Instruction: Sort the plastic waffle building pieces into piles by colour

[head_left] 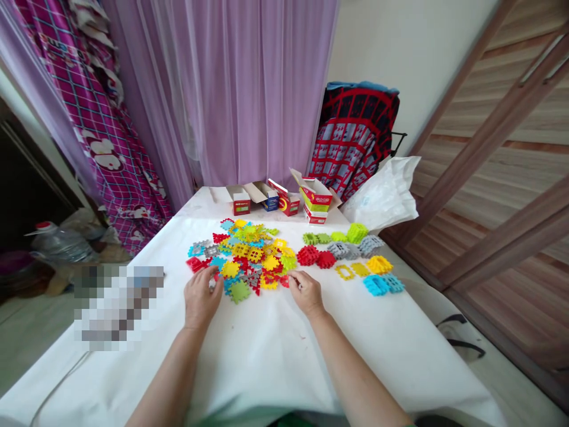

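A mixed pile of flat plastic interlocking building pieces in red, yellow, blue, green and grey lies in front of me. My left hand is at the pile's near left edge, fingers curved and thumb apart; its fingertips reach the red and blue pieces and are partly hidden. At the near right edge, my right hand has curled fingers pinched at a red piece. To the right sit sorted groups: red pieces, grey pieces, green pieces, yellow pieces and blue pieces.
Several open cardboard boxes stand along the back of the white-covered table. A white plastic bag rests at the back right. A blurred-out object with a cable lies at the left. Purple curtains hang behind.
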Motion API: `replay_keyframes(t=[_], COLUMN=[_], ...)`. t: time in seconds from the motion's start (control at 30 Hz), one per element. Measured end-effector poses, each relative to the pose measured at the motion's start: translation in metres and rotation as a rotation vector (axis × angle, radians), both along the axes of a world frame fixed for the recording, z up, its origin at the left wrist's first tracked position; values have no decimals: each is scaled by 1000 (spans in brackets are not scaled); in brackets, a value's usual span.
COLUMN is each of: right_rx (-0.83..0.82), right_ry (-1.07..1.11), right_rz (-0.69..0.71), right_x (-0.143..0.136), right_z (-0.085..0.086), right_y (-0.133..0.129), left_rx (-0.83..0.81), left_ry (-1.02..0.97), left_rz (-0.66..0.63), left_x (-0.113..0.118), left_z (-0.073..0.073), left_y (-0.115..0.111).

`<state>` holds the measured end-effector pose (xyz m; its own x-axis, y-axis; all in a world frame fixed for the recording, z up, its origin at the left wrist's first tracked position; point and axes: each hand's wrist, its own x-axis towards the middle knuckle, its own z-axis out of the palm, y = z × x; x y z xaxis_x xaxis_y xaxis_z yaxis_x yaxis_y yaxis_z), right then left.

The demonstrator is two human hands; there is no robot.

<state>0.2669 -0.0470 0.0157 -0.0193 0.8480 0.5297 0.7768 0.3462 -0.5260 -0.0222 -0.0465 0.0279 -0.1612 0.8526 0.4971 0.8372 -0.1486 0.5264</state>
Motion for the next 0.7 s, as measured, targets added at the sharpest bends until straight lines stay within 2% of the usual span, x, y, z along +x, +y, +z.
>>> replay_keyframes(t=[0.13,0.3,0.47,0.7], right_rx=[-48,-123,-162,-176], right_ry=[36,24,-3,45], right_rz=[-44,-83,-115,-140], right_x=[2,0,-1,0], right_z=[-3,-4,-5,-9], right_y=[-4,-7,-8,-8], left_rx=[-64,-88,-126,-78], left_ry=[139,287,325,357], left_rz=[9,-146,-172,-194], left_x=[2,12,13,11], left_z=[-9,-14,-15,-21], left_y=[-13,-28,-26,-21])
